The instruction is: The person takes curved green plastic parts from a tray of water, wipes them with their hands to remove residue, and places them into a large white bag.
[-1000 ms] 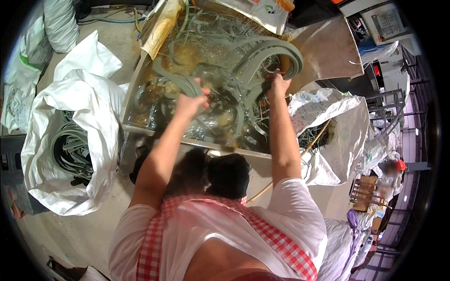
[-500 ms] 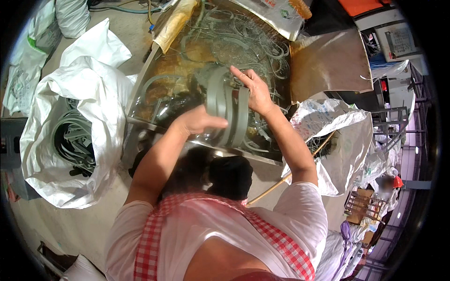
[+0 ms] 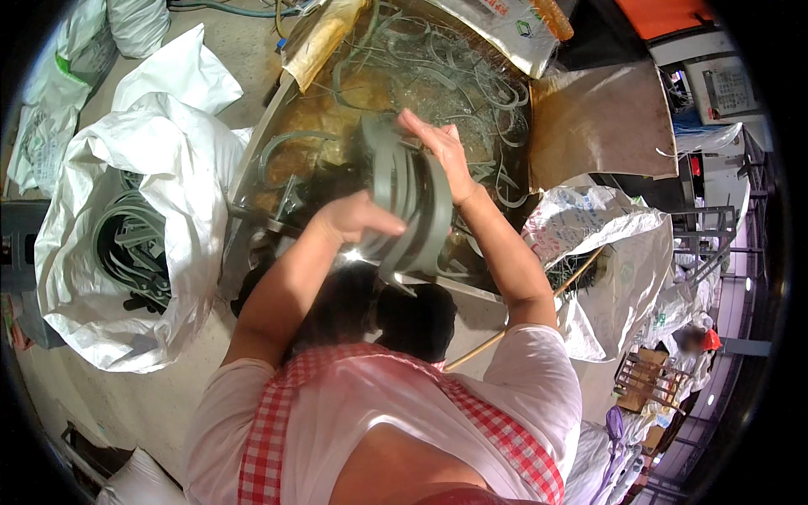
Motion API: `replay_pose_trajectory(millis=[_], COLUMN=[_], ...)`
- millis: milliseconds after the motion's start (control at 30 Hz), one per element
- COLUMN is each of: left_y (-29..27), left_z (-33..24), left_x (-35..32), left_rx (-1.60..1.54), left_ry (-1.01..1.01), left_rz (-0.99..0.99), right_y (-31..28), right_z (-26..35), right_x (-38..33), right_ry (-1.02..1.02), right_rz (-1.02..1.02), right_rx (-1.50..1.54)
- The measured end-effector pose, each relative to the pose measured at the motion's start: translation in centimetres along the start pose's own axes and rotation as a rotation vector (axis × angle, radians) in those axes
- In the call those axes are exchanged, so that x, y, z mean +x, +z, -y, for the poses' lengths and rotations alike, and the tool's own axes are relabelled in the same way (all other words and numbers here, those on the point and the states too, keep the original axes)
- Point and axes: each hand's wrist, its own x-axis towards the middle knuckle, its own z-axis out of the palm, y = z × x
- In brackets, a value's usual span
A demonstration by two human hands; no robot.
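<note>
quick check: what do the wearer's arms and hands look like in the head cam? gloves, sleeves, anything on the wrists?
Both hands are bare: no gloves on the left hand or right hand. Forearms are uncovered; short white sleeves end near the upper arms. Red-and-white checked apron straps run over the shoulders. No watch, bands or markings are visible on the wrists.

To my left a big white woven sack [image 3: 93, 244] stands open on the floor. Beyond it, a flat white bag [image 3: 181, 76] lies folded, and a white bag with green print [image 3: 38, 126] sits by the left rim. To my right a printed whitish sack [image 3: 610, 252] gapes. At the top a white printed bag [image 3: 505, 29] lies tilted beside a yellowish plastic wrapper [image 3: 316, 38]. Far right, a framed sign [image 3: 724, 84] hangs.
</note>
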Motion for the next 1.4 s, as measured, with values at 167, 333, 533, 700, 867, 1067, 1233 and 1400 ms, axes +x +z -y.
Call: replay_pose_trajectory(millis=[167, 333, 533, 700, 867, 1067, 1233, 1400], left_y=[2.0, 0.8, -3.7, -4.7, -3.8, -4.4, -4.2, -5.5], left_z=[-1.1, -1.3, -2.2, 0.0, -0.2, -1.6, -1.6, -0.2], left_x=[0.5, 0.0, 0.8, 2.0, 2.9, 1.5, 1.2, 1.6], left_rx=[-0.048, -0.279, 0.011, 0.25, 1.085, 0.499, 0.381, 0.441], left_ry=[0.086, 0.143, 0.296, 0.345, 0.487, 0.569, 0.624, 0.367], left_rz=[0.121, 0.06, -0.551, -0.851, -0.923, -0.882, -0.974, -1.097], right_y=[1.3, 1.8, 1.5, 0.6, 0.9, -0.6, -2.0, -0.7], right_z=[-1.3, -1.0, -1.9, -2.6, -2.8, -4.2, -3.9, -3.7], right_x=[0.7, 1.5, 1.3, 2.2, 2.5, -0.8, -3.3, -3.4], right_ry=[-0.148, 0.045, 0.314, 0.708, 0.863, 0.748, 0.746, 0.644], right_rz=[-0.048, 0.033, -0.157, -0.435, -0.575, -0.198, 0.09, -0.175], right_rx=[0.066, 0.285, 0.102, -0.342, -0.181, 0.539, 0.652, 0.752])
